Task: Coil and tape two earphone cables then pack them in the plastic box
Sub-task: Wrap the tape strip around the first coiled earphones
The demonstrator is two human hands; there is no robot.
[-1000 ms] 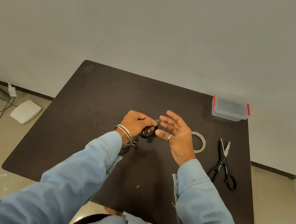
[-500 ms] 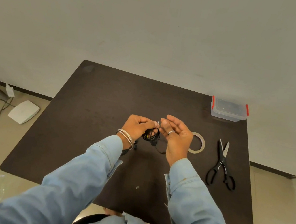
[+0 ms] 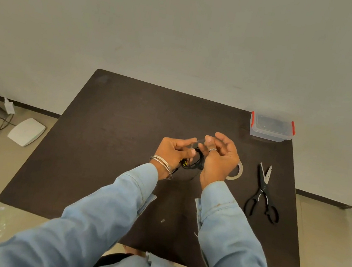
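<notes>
Dangling between left hand (image 3: 176, 150) and right hand (image 3: 219, 157), earphone coil (image 3: 192, 163).

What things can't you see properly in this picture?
All in the head view:
- Black earphone cable: mostly hidden between the left hand and right hand; its coil count is unclear.
- Tape roll: partly behind the right hand.
- Clear strip between the fingertips: too thin to tell whether it is tape.
- Plastic box: too far and small to show what is inside.
- Scissors: fully visible.
</notes>
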